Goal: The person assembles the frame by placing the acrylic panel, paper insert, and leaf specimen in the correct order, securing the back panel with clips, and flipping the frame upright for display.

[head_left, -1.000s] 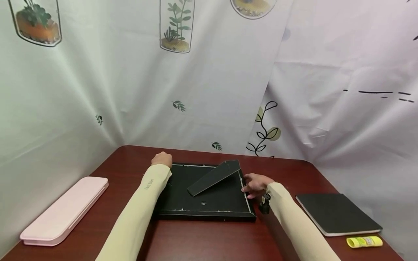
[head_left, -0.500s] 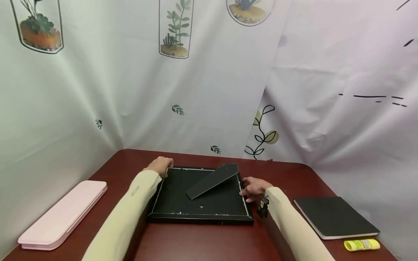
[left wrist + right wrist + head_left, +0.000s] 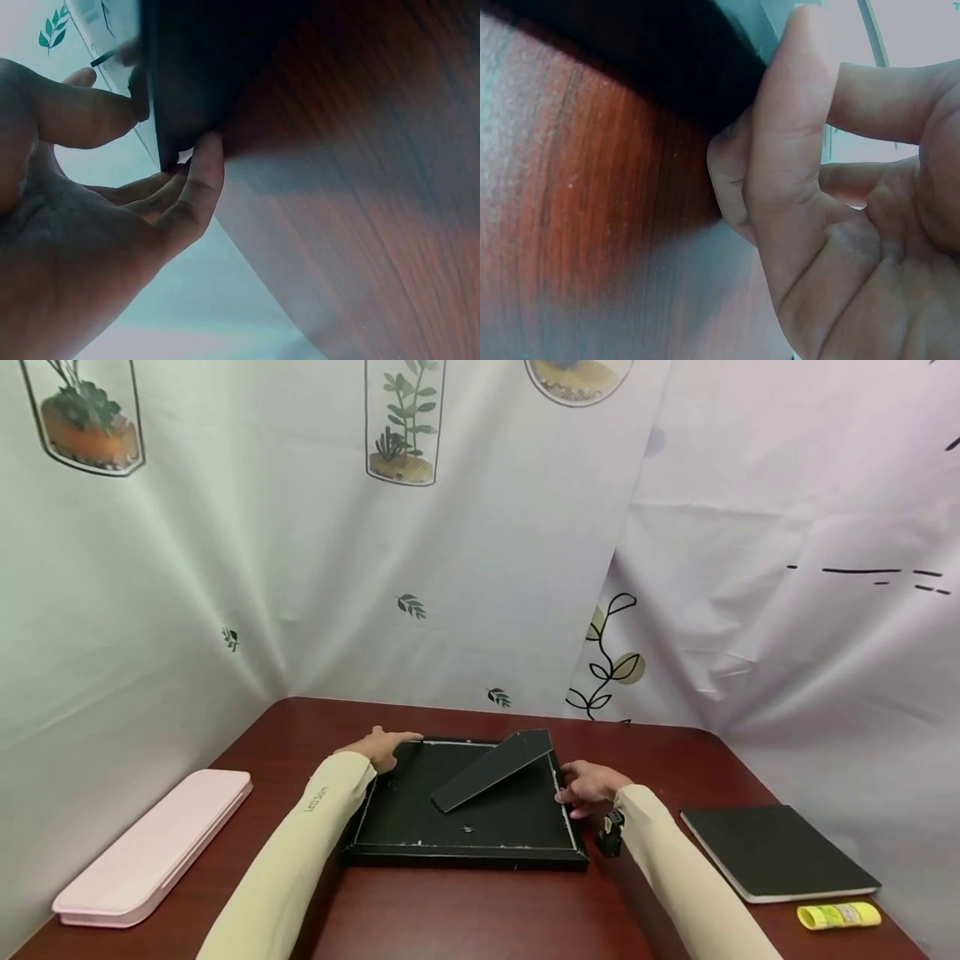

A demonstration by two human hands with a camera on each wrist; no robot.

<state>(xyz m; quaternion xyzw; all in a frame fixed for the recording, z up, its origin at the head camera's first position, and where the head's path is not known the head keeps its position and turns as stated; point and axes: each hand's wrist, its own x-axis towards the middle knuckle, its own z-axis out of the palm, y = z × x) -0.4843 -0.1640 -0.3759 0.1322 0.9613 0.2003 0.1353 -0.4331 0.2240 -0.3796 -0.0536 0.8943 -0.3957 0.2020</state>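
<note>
A black picture frame [image 3: 510,828] lies back side up on the dark red table in the head view. Its easel stand [image 3: 491,771] slants across the back panel. At the far left corner, my left hand [image 3: 377,750] holds the frame, with a finger stretched along the far edge. The left wrist view has the left thumb over the frame's side [image 3: 191,75] and the fingertips at its bottom edge. My right hand [image 3: 591,785] holds the right side; in the right wrist view its fingers curl against the dark edge [image 3: 682,60], close to the tabletop.
A pink case [image 3: 157,847] lies at the left. On the right are a black notebook [image 3: 780,850] and a yellow glue stick [image 3: 838,915]. A white printed curtain [image 3: 480,568] hangs behind the table [image 3: 480,910], whose far edge runs just beyond the frame.
My left hand has shifted nearer along the left side, and a finger now stretches along the far edge. The frame's near left corner has come into sight. My right hand keeps its place.
</note>
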